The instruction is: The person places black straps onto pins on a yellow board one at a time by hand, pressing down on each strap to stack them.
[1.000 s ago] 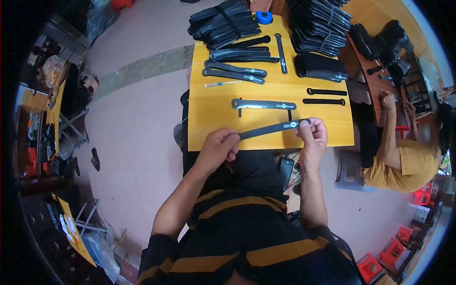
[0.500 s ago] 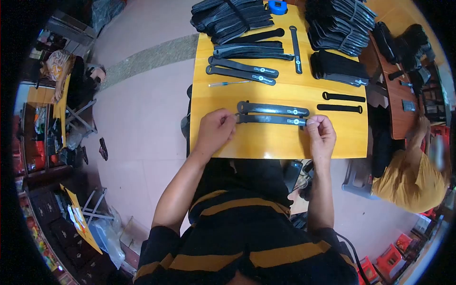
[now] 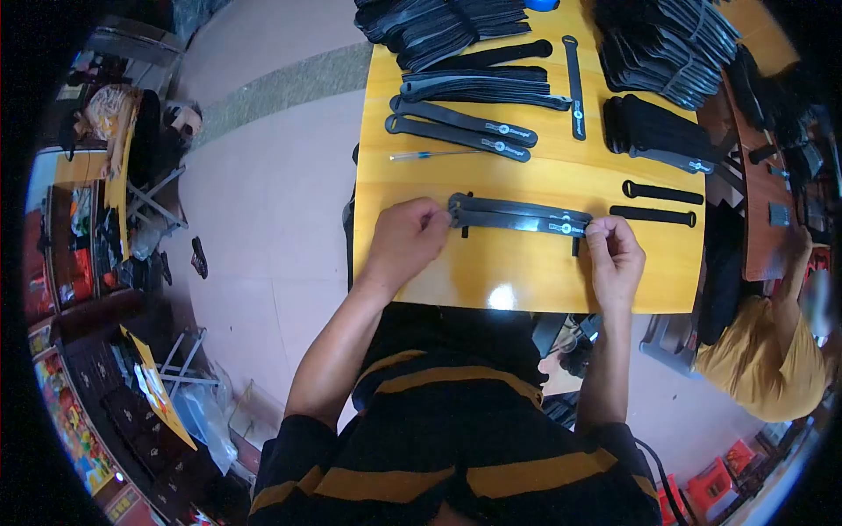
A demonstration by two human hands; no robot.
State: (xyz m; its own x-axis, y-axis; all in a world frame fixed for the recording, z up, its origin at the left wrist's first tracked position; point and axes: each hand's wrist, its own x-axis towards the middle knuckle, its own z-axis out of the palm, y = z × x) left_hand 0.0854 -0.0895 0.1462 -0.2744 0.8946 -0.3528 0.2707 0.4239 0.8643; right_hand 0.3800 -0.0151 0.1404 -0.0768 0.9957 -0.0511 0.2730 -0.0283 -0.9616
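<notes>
The long flat black strap (image 3: 517,215) lies sideways on the yellow wooden surface (image 3: 526,272), its ends pinched shut by the left hand (image 3: 405,238) and right hand (image 3: 616,257).

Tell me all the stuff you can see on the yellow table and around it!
table: one, yellow, centre
held straps: two it seems, black, stacked, front of table
strap pair: two, black, behind them
short loops: two, black, right
single strap: one, black, lying lengthwise
strap piles: several, black, far edge
thin tool: one, pale, left side
other person: one, yellow shirt, right
left hand: pinching the straps' left end
right hand: pinching their right end
</notes>
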